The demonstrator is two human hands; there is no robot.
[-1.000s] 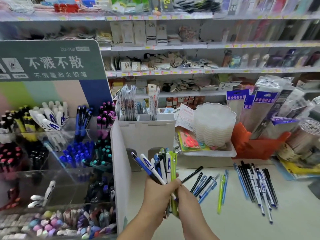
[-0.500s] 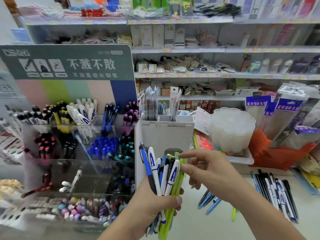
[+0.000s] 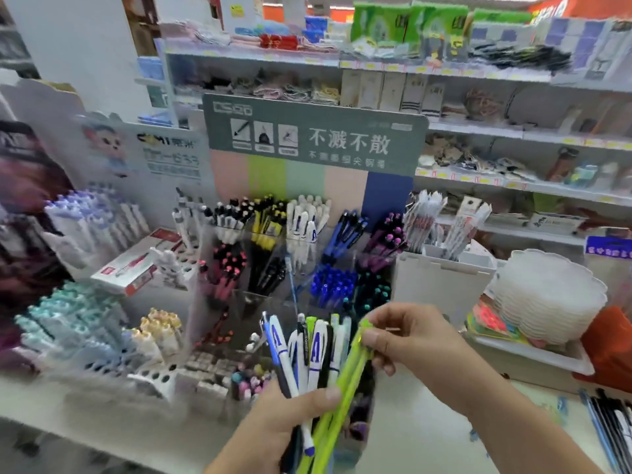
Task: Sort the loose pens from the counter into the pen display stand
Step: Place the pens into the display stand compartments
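Fingers (image 3: 371,336) pinch green pen (image 3: 345,381); lower end cropped.

Bundle of pens (image 3: 307,357) at lower centre: white barrels with blue letter marks, some black, two lime-green pens (image 3: 345,378) on its right side. Display stand (image 3: 301,254) behind: grey-green header with white characters; backboard striped pink, light green, mint, peach, blue. Its compartments held black, yellow, white, blue, magenta-capped pens. Orange bag (image 3: 612,350) at right edge. Counter (image 3: 427,422) off-white.
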